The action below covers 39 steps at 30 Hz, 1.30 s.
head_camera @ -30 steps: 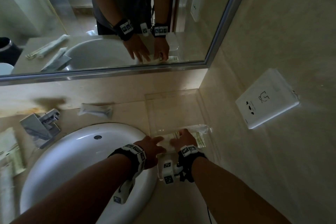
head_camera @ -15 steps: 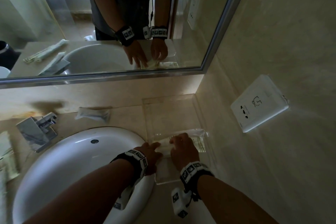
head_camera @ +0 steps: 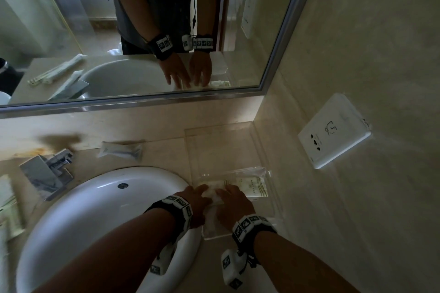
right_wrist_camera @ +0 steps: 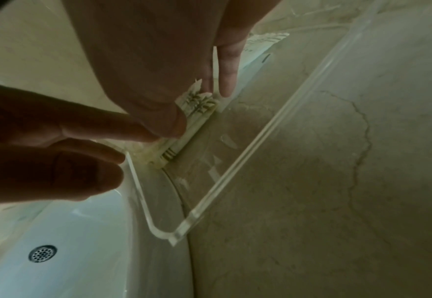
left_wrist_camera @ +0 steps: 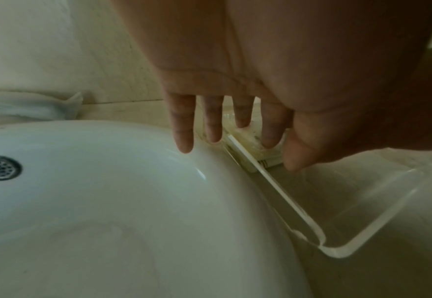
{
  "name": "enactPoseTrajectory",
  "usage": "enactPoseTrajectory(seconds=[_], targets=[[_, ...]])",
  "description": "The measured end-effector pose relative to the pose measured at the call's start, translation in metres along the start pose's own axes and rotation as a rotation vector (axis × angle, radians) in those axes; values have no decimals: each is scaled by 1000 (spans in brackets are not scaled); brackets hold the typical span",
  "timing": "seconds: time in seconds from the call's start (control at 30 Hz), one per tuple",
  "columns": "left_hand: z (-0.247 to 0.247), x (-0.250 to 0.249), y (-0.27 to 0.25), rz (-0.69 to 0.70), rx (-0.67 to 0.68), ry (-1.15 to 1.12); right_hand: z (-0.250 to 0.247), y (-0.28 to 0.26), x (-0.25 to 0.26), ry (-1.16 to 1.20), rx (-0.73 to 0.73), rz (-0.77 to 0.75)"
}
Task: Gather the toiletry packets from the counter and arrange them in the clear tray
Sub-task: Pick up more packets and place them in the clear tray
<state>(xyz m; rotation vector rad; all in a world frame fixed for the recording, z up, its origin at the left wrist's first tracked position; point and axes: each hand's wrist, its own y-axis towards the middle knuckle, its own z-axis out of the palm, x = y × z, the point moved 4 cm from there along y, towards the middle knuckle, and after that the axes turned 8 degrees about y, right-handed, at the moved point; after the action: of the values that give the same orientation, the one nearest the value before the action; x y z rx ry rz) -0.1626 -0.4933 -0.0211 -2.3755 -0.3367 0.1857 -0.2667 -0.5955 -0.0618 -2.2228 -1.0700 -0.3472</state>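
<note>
The clear tray (head_camera: 262,150) sits in the counter corner, right of the sink. Inside it lie a clear packet (head_camera: 240,172), a cream packet with green print (head_camera: 253,189) and a white packet (head_camera: 214,195). My left hand (head_camera: 198,198) and right hand (head_camera: 232,200) rest side by side on the white packet, fingers straight. In the left wrist view the fingers (left_wrist_camera: 213,125) reach over the tray rim (left_wrist_camera: 286,197) onto a packet (left_wrist_camera: 268,159). The right wrist view shows my fingers (right_wrist_camera: 226,76) pressing a bamboo-print packet (right_wrist_camera: 199,103). The packet's middle is hidden under both palms.
A razor packet (head_camera: 121,151) lies behind the white sink (head_camera: 95,209). More packets (head_camera: 9,207) lie at the far left, beside the chrome faucet (head_camera: 46,173). A wall socket (head_camera: 333,131) sits on the right wall, and the mirror (head_camera: 142,31) is above the counter.
Both hands have stayed on the packets in the tray. My right hand has drawn back a little toward the near end and flattened.
</note>
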Motion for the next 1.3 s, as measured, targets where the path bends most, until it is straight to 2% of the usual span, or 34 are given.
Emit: enactPoseTrajectory(seconds=[0.17,0.37,0.63,0.77,0.83,0.9,1.07,1.3], targets=[[2,1,-1,-15,21,-19,5,2,-2,-1,101,-6],[1,-1,-7,-28,13,-42,1,0,0,1,122,-6],[-7,-1,-14,-36,-11,-44,-15,-10,-2,11,-33,37],[-8,-2,-16,-22,-20,-37,-27,-15,-15,-77,-146,181],[-8,-3,-17,-17,-16,-35,-28,-16,-28,-67,-116,314],[-7,-5,-18,-12,-18,-28,-24,-17,-39,-49,-40,377],[-1,-5,-18,-9,-4,-26,-15,-18,-38,-61,62,334],[3,-2,-23,-37,-4,-33,-8,-20,-23,-92,83,247]])
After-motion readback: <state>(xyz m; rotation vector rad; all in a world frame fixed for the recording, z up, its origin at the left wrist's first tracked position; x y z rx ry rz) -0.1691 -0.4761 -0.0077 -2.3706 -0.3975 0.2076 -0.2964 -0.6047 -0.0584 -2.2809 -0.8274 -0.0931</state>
